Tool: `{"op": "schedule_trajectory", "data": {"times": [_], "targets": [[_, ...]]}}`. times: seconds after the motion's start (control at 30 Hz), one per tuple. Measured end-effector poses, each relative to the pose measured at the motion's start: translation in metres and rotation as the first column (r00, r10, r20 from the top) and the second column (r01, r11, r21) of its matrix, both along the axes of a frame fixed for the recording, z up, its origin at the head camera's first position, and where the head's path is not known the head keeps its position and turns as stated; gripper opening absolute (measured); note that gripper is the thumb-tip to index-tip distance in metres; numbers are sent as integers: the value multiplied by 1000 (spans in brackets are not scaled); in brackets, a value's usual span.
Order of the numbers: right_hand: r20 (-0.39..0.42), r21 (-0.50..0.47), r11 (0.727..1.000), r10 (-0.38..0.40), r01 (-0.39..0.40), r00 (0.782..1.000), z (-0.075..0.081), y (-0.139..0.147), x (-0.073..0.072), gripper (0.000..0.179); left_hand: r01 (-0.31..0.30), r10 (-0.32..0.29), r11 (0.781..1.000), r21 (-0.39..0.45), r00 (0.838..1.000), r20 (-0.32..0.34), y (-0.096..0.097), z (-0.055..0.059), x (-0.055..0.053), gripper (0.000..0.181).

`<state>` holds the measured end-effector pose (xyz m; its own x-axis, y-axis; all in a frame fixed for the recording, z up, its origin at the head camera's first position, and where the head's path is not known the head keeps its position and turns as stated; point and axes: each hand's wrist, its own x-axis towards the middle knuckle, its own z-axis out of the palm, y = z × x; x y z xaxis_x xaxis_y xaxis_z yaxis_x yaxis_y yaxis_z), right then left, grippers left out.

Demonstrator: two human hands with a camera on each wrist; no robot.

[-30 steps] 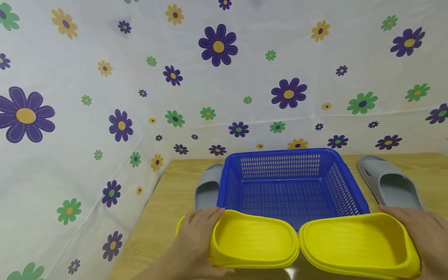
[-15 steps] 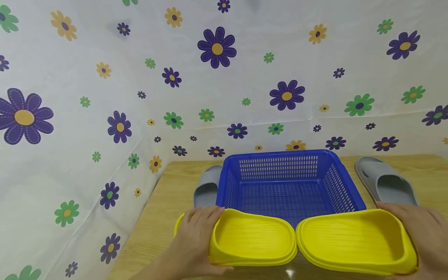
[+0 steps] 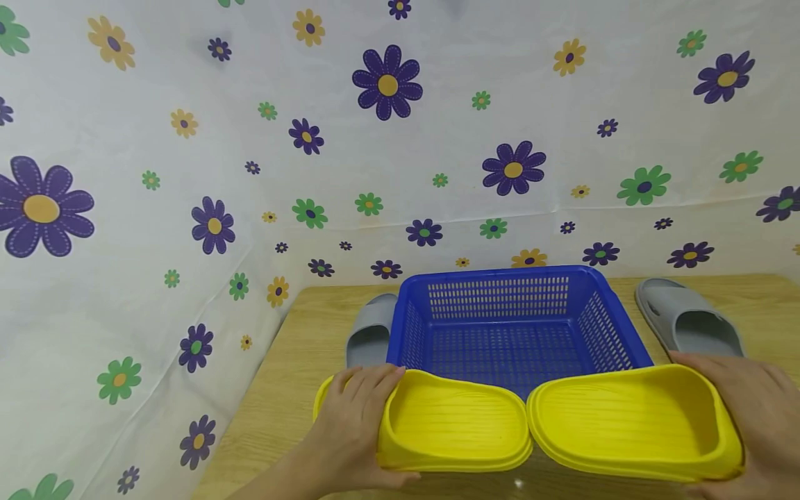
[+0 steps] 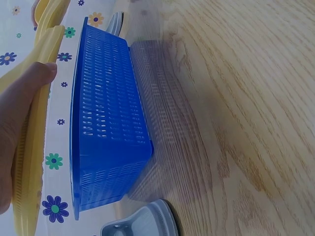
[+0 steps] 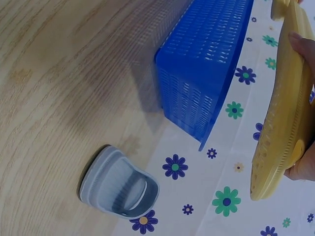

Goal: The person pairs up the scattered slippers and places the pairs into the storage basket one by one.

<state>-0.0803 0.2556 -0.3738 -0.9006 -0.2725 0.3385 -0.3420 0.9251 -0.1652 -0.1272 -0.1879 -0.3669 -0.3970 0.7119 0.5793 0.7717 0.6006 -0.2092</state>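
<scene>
Two yellow clogs are held up side by side, soles down and heels together. In the head view my left hand (image 3: 356, 430) grips the left clog (image 3: 459, 423) across its upper, thumb underneath at the near side. My right hand (image 3: 759, 423) holds the right clog (image 3: 625, 423) round its front part. Both wrist views show the clogs raised above the table, near the top of a blue basket (image 3: 500, 347); small holes dot the right clog (image 5: 283, 113). The toe ends are mostly covered by my hands in the head view.
The blue plastic basket, with slotted walls and nothing inside, stands just beyond the clogs. A grey slipper (image 3: 370, 330) sits at its left, another grey slipper (image 3: 694, 316) at its right. Behind the wooden table (image 3: 275, 375) hangs a white flowered cloth (image 3: 437, 35).
Both clogs have risen slightly, the right one more, and now tilt a little differently. My hands keep the same hold; the basket and slippers have not moved.
</scene>
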Motion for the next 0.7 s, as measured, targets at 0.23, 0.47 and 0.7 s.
{"op": "schedule_trajectory", "data": {"times": [0.23,0.47,0.7], "targets": [[-10,-14,999,39,-39,999,2,-1,-2,138,25,-25,1000,-15,1000,-18,5,1,-1,103],[-43,25,999,33,-32,999,5,-3,-6,138,23,-24,999,-26,1000,-6,8,1,-1,106],[-79,49,996,77,-73,994,8,-4,-7,137,41,-42,999,-26,999,-28,11,3,-2,102]]}}
